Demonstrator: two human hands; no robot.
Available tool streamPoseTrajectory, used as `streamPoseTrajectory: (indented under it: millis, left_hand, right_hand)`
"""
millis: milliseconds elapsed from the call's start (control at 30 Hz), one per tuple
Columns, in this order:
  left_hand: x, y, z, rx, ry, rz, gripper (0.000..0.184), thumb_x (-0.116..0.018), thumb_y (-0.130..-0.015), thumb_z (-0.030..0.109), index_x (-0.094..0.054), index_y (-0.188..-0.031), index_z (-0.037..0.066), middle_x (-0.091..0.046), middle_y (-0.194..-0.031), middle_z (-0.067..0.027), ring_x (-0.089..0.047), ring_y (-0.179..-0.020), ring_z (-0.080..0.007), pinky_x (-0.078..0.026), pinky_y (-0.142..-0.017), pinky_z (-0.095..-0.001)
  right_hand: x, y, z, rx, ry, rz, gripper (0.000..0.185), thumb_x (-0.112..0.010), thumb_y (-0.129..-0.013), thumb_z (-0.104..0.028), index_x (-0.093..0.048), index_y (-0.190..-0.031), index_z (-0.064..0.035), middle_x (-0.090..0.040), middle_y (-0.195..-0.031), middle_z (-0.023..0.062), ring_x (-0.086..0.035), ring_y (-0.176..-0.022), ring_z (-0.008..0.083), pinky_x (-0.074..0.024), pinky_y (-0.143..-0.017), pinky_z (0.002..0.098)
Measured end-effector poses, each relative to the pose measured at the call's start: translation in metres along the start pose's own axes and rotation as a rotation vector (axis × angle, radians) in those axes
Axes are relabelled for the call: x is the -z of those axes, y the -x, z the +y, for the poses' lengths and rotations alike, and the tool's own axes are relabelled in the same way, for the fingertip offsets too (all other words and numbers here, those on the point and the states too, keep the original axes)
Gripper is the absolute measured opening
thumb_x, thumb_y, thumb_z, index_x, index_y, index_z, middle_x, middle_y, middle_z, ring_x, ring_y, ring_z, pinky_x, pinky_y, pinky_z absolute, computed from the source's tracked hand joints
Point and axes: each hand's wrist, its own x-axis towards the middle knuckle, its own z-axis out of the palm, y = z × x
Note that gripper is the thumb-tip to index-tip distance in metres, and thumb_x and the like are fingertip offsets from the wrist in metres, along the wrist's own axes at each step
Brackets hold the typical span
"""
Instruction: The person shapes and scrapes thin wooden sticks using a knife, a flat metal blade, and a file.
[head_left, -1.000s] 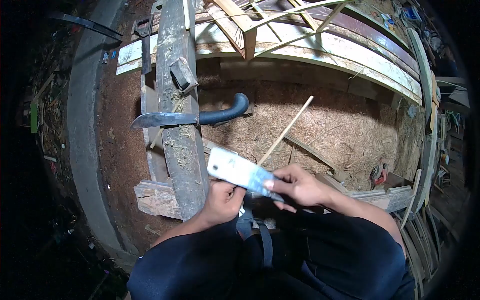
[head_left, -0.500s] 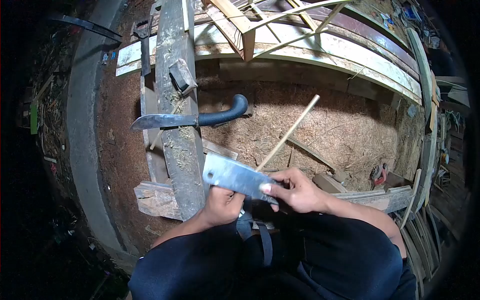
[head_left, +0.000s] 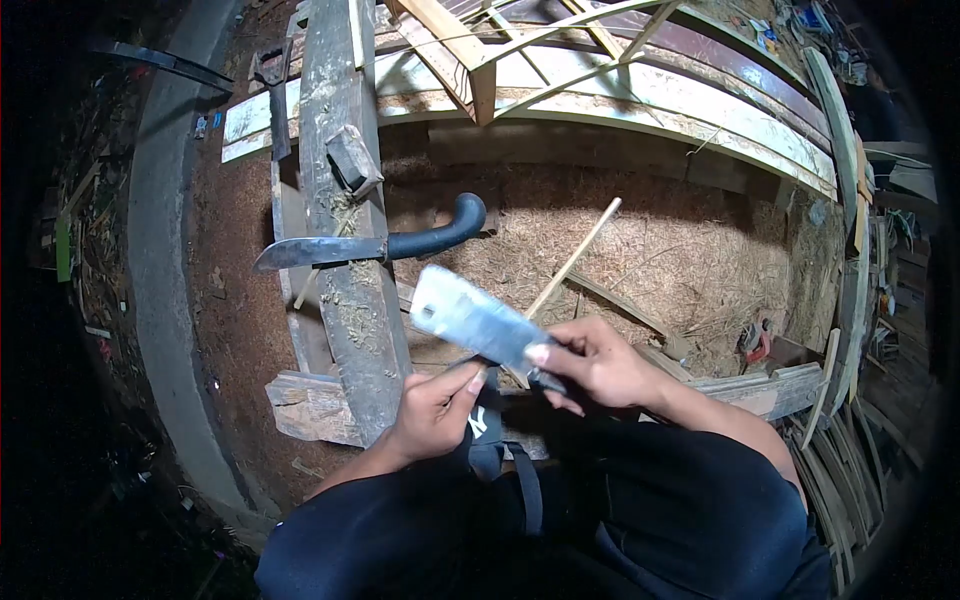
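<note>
A cleaver [head_left: 470,318] with a broad steel blade and a hole near its far corner is tilted across the middle of the view. My right hand [head_left: 595,368] is closed on its handle end, thumb pressed on the blade; the handle is mostly hidden. Just below the blade, my left hand [head_left: 435,412] is closed, thumb and fingers pinched; what lies between them is hidden. A thin wooden stick [head_left: 575,258] slants up behind the cleaver. Beyond, a curved knife [head_left: 330,250] with a black hooked handle [head_left: 440,240] rests across the plank.
A thick grey plank [head_left: 345,110] with shavings runs along the left, bearing a small dark block in a wooden holder [head_left: 355,160]. A handsaw [head_left: 278,110] leans near its far end. White boards [head_left: 600,105] and a wooden frame [head_left: 480,80] stand at the back. Sawdust covers the ground [head_left: 680,240].
The cleaver's far end has risen away from my left hand, and the blade is blurred. My left hand has shifted slightly left. The whole view has shifted a little.
</note>
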Motion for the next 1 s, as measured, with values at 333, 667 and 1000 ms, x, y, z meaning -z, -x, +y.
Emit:
streamPoseTrajectory:
  millis: [333,667,1000]
  left_hand:
    - [0.014,0.012,0.005,0.146,0.04,-0.039,0.026,-0.053,-0.096,0.002,-0.068,-0.117,-0.003,-0.069,-0.075,-0.0114,-0.061,-0.058,-0.0091,-0.047,-0.055,-0.0247]
    - [0.004,0.002,-0.011,0.501,0.747,-0.172,0.026,-0.041,-0.107,0.018,-0.057,-0.111,-0.003,-0.036,-0.059,0.0082,-0.03,-0.049,-0.0016,-0.024,-0.047,-0.0204]
    - [-0.018,0.002,-0.014,0.768,0.823,0.013,0.024,-0.04,-0.105,0.015,-0.051,-0.086,0.004,-0.036,-0.061,0.0024,-0.031,-0.05,-0.0089,-0.026,-0.047,-0.0271]
  right_hand:
    - [0.054,0.021,-0.001,0.147,-0.393,0.544,0.03,-0.053,-0.103,-0.031,-0.058,-0.096,-0.0023,-0.062,-0.064,0.0064,-0.055,-0.044,0.013,-0.0459,-0.04,0.0269]
    - [0.023,-0.005,0.002,0.164,0.129,0.327,0.03,-0.061,-0.1,-0.03,-0.06,-0.103,-0.0004,-0.064,-0.084,0.0069,-0.062,-0.065,0.0115,-0.0506,-0.058,0.0283]
    - [-0.012,-0.023,-0.004,0.229,0.907,0.133,0.057,-0.071,-0.086,-0.05,-0.062,-0.091,0.0059,-0.062,-0.063,0.0274,-0.068,-0.063,0.0426,-0.0535,-0.06,0.049]
